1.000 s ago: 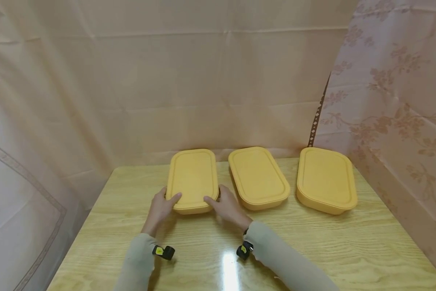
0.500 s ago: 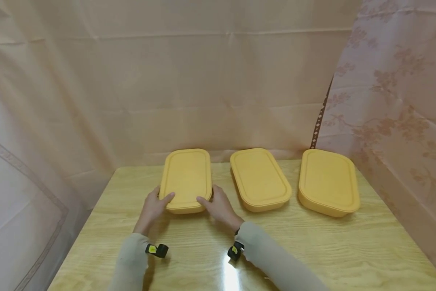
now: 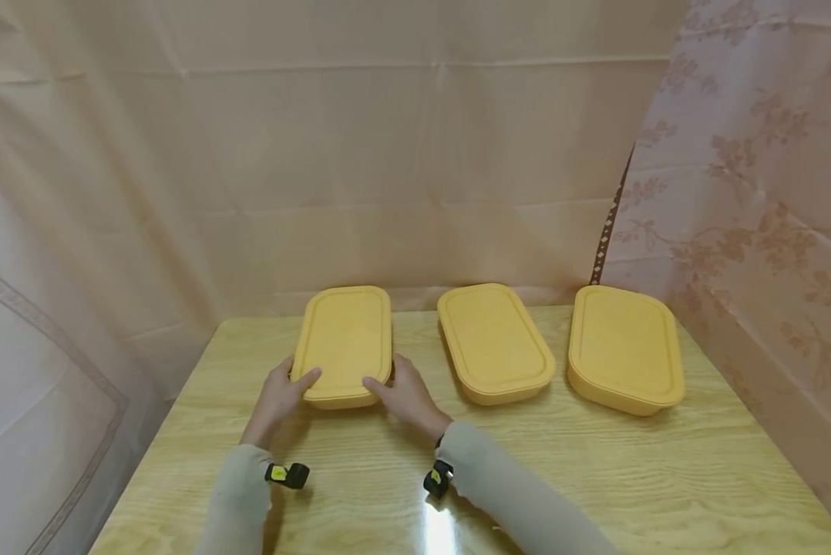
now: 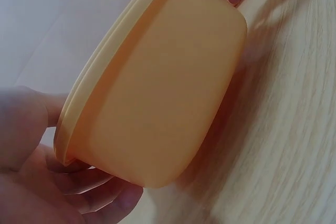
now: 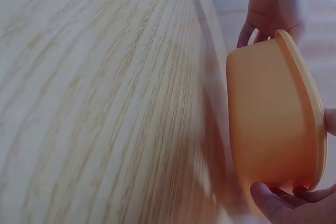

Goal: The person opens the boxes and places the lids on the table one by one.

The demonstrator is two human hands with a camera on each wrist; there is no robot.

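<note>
Three yellow lidded food containers line the table in the head view. Both hands grip the leftmost container (image 3: 346, 339) by its near end. My left hand (image 3: 280, 395) has its thumb on the lid and fingers down the left side; my right hand (image 3: 407, 397) mirrors this on the right. In the left wrist view, fingertips of the left hand (image 4: 31, 150) curl under the rim of the container (image 4: 157, 93). The right wrist view shows the right hand (image 5: 304, 208) likewise at the container's (image 5: 273, 108) side. I cannot tell whether its base fully touches the table.
The middle container (image 3: 496, 339) stands slightly angled, a gap to the right of the held one. Farther right is the third container (image 3: 625, 347). A wood-grain table (image 3: 360, 478) carries them all. Behind hangs a beige cloth (image 3: 388, 154), with a floral cloth (image 3: 755, 231) along the right.
Both hands have carried or slid the leftmost container to the left, widening its gap from the middle one. The other two containers stay in place.
</note>
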